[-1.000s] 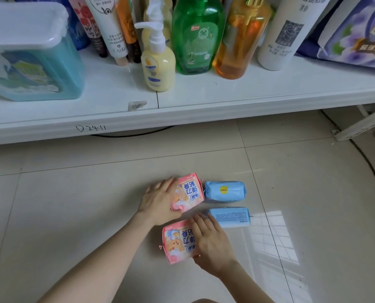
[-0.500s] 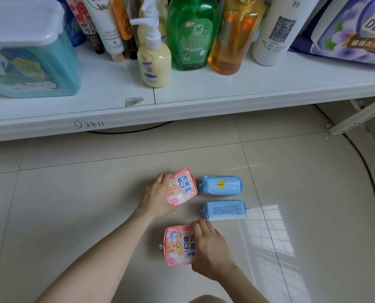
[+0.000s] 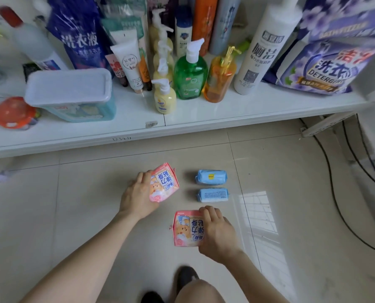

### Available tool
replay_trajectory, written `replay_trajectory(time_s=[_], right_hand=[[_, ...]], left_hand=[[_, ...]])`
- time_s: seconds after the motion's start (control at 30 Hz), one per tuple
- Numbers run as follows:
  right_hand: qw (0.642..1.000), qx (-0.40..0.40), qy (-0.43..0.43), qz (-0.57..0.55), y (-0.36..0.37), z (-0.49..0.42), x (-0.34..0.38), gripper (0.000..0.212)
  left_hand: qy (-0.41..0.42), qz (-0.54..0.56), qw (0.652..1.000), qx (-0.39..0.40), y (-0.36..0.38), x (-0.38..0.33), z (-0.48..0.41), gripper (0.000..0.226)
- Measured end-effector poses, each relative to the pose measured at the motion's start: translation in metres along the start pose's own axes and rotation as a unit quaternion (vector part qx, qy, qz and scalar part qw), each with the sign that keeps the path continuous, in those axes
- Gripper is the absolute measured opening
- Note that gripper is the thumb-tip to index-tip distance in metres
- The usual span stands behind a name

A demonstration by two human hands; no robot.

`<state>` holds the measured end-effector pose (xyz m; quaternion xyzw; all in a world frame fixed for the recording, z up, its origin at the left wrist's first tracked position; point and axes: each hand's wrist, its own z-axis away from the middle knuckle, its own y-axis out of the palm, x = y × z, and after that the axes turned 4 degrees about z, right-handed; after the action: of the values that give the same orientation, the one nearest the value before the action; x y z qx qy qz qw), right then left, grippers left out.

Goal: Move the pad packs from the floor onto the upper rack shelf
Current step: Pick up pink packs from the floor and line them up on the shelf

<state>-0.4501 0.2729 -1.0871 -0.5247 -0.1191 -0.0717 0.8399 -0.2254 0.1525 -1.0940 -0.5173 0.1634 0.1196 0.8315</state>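
Overall, four pad packs were at floor level on the beige tiled floor (image 3: 73, 215), in front of the white rack shelf (image 3: 204, 112). None was on that shelf.

1. L/H side: the left grip (image 3: 138, 193) held the pink printed plastic pad pack (image 3: 163, 182), fingers curled round its left edge. The pack was tilted. Whether it was clear of the floor could not be determined.
2. R/H side: the right grip (image 3: 217, 235) held the second pink pad pack (image 3: 187, 230), fingers curled over its right edge and top corner. This pack lay flat on the floor, nearest the person.
3. Ungripped: the light-blue wrapped pad pack with a yellow dot (image 3: 211, 177) and the light-blue pad pack with a text panel (image 3: 212, 194) lay side by side, just apart, to the right of item 1 and untouched by either grip.

Shelf contents incl. a green pump bottle (image 3: 190, 77), an orange pump bottle (image 3: 219, 82), a yellow pump bottle (image 3: 164, 99), a teal tub w/ white lid (image 3: 73, 95) and a purple detergent bag (image 3: 326, 66).
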Motion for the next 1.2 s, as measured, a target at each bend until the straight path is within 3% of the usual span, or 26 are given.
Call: replay_trajectory(time_s=[0.4, 0.7, 0.87, 1.2], right_hand=[[0.999, 0.014, 0.024, -0.027, -0.198, 0.091, 0.054, 0.071], [0.996, 0.036, -0.011, -0.087, -0.34, 0.145, 0.114, 0.085], [0.996, 0.016, -0.044, -0.072, -0.409, 0.182, 0.159, 0.084], [0.989, -0.065, -0.111, -0.075, -0.525, 0.273, 0.249, 0.092]], left_hand=[[-0.05, 0.011, 0.998, -0.023, -0.18, -0.057, 0.133, 0.086], [-0.044, 0.04, 0.996, -0.068, -0.324, -0.086, 0.228, 0.086], [-0.04, 0.059, 0.994, -0.084, -0.401, -0.095, 0.285, 0.101], [0.013, 0.108, 0.98, -0.169, -0.533, -0.093, 0.418, 0.084]])
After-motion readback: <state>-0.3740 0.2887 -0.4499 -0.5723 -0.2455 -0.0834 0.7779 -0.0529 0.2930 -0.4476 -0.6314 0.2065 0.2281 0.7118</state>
